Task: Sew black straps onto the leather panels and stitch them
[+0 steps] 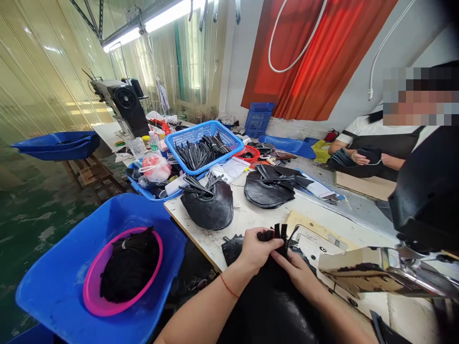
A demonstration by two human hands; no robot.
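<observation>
The black leather piece (276,291) lies at the near edge of the worktable (251,217), draped toward the person, with short straps (280,232) standing up from its top edge. The left hand (255,249) is curled nearly closed, its fingers and thumb pinching the top of the piece just beside the straps. The right hand (296,270) lies on the leather just to the right, its fingers bent and reaching in to grip the same spot, so the two hands touch at the fingertips. A thin red cord (229,285) circles the left wrist.

The leather looks smooth, soft and slightly shiny, folding in loose creases. Farther back on the table sit two rounded stacks of similar leather (210,208) (263,191), each topped with a bundle of narrow dark strips. A blue mesh basket (182,138) behind them holds many more strips, thin and glossy. On the floor to the left, a blue plastic tub (53,291) holds a pink round basin (93,291) filled with crumpled black material. At the right, the metal arm of a sewing machine (398,277) reaches over the table. Another person (376,143) sits at the far right, handling dark material.
</observation>
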